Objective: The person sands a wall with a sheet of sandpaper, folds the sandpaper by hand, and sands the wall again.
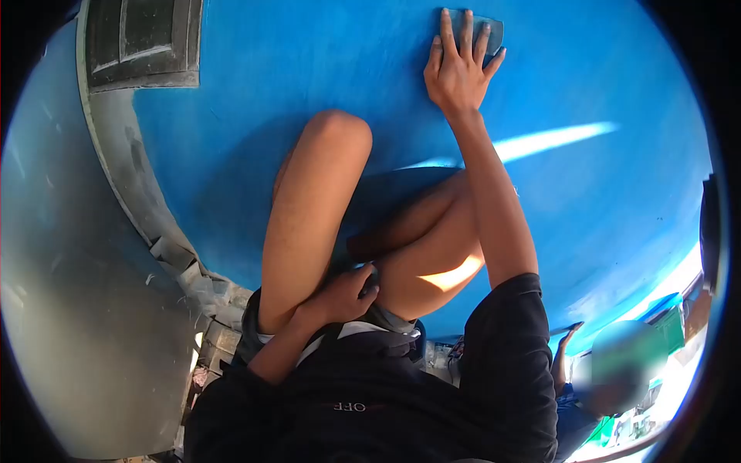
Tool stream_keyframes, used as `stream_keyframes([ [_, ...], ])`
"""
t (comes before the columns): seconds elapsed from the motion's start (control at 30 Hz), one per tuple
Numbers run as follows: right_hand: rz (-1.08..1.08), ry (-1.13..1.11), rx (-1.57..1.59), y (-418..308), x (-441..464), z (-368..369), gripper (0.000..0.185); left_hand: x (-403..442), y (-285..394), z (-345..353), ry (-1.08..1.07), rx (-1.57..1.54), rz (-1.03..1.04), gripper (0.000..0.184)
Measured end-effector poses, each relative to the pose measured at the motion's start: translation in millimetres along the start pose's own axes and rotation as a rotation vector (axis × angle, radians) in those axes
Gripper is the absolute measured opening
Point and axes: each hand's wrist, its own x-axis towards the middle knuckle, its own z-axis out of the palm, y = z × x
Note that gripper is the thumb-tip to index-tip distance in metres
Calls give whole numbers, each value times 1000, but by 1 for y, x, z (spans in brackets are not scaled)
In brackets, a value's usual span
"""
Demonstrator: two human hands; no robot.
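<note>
My right hand (pixel 461 73) is stretched up against a blue wall (pixel 309 54). Its spread fingers press a thin grey piece of sandpaper (pixel 494 35) flat on the painted surface. Down in my lap, between the bent legs, my left hand (pixel 349 295) is curled closed around a small dark object (pixel 369 282) whose kind I cannot make out. Both knees are drawn up close to the wall.
A dark wooden window frame (pixel 143 42) is at upper left. Beside the wall runs a grey panel (pixel 77 270), with rubble and blocks (pixel 220 343) along its edge. At lower right, another person (pixel 575 417) raises a hand to the wall.
</note>
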Motion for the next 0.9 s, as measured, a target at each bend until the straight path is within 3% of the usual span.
stream_keyframes([
  [0.1, 11, 16, 27, -1, 1, 2, 52, 0, 0, 2, -19, -37, -28, 55],
  [0.2, 34, 32, 15, -2, 1, 3, 51, -2, -5, 8, 94, 24, 72, 51],
  [0.27, 25, 41, 30, -2, 0, 3, 51, -1, 3, 1, 2, -18, 40, 50],
  [0.5, 31, 91, 107, -2, 5, 10, 52, 6, 19, 10, -11, 77, -40, 45],
  [0.57, 106, 80, 162, -9, 10, 7, 52, 11, 26, 15, -79, 405, -11, 41],
  [0.6, 73, 90, 222, -14, 13, 3, 53, 8, 29, 12, -77, 380, -16, 41],
  [0.67, 30, 85, 245, -29, 16, -8, 51, -7, 42, -2, -222, 726, 166, 37],
  [0.73, 0, 8, 97, -20, 18, -5, 53, -18, 52, -53, -586, 443, 345, 40],
  [0.8, 12, 26, 115, -6, 21, 18, 53, -43, 48, -91, -560, 16, 404, 42],
  [0.83, 22, 80, 146, -1, 18, 24, 52, -59, 40, -101, -589, -10, 391, 42],
  [0.9, 32, 51, 103, 8, 18, 25, 51, -87, 24, -116, -303, -280, 176, 32],
])
